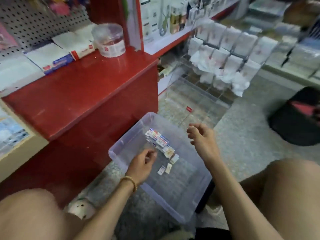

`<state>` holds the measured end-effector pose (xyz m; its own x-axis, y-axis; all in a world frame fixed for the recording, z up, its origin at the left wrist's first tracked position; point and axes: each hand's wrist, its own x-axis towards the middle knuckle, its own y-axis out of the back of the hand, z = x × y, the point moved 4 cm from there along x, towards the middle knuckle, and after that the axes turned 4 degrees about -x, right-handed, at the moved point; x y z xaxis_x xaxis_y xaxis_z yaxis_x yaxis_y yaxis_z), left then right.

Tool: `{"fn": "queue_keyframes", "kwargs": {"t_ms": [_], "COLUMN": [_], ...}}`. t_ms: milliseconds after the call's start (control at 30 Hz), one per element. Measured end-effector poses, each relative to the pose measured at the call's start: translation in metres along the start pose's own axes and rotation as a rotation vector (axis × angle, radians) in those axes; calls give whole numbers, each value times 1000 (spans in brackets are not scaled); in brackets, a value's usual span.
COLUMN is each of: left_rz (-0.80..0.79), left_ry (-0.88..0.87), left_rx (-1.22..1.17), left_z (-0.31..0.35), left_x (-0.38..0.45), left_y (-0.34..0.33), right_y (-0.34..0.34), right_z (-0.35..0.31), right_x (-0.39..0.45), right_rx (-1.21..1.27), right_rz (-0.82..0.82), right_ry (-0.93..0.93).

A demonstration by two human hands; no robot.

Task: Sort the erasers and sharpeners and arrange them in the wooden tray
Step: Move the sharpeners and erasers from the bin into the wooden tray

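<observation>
A: Where are the erasers sitting?
B: Small boxed erasers [160, 139] are lying inside the clear plastic bin [174, 203] on the floor.
A: Grips?
B: Left hand [142, 164] is curling inside the bin; cannot tell whether it's pinching anything. Right hand [201, 136] is hovering, fingers loosely curled, holding nothing.

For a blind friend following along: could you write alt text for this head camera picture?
A seated person's left hand reaches into a clear plastic bin on the floor, beside a row of small wrapped erasers; the right hand hovers above it. A red counter stands alongside.
</observation>
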<state>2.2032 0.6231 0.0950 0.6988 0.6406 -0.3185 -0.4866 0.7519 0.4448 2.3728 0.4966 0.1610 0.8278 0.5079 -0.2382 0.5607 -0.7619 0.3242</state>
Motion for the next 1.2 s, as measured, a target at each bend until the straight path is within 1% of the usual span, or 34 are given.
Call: {"fn": "queue_keyframes", "kwargs": {"t_ms": [100, 200, 333, 400, 467, 533, 600, 633, 767, 833, 1000, 1200], "left_rz": [-19, -96, -146, -128, -77, -57, -46, -41, -34, -23, 24, 32], "left_ry": [-42, -58, -78, -128, -195, -191, -153, -142, -128, -122, -121, -115], "left_rx": [144, 323, 524, 619, 686, 708, 703, 708, 737, 726, 720, 732], "left_z": [-33, -62, -94, -101, -101, -102, -103, -103, -104, -103, -102, -103], "left_x": [24, 44, 61, 65, 66, 67, 67, 68, 69, 69, 69, 69], "left_y": [-14, -22, -22, -23, -24, -27, -28, -29, -29, -29, -29, -29], "right_y": [-15, -40, -88, -113, -134, -150, -166, -173, -182, -182, -181, -197], "right_z": [52, 101, 163, 186, 199, 214, 228, 232, 242, 247, 258, 246], "right_x": [9, 21, 43, 59, 78, 96, 109, 112, 124, 127, 130, 137], "right_rx": [-8, -46, -92, -85, -65, -71, -67, -31, 64, 119, 279, 383], "right_rz": [36, 31, 25, 34, 89, 162, 216, 226, 296, 288, 218, 278], "right_ry": [-123, -259, -413, -453, -457, -513, -632, -683, -789, -827, -869, -803]}}
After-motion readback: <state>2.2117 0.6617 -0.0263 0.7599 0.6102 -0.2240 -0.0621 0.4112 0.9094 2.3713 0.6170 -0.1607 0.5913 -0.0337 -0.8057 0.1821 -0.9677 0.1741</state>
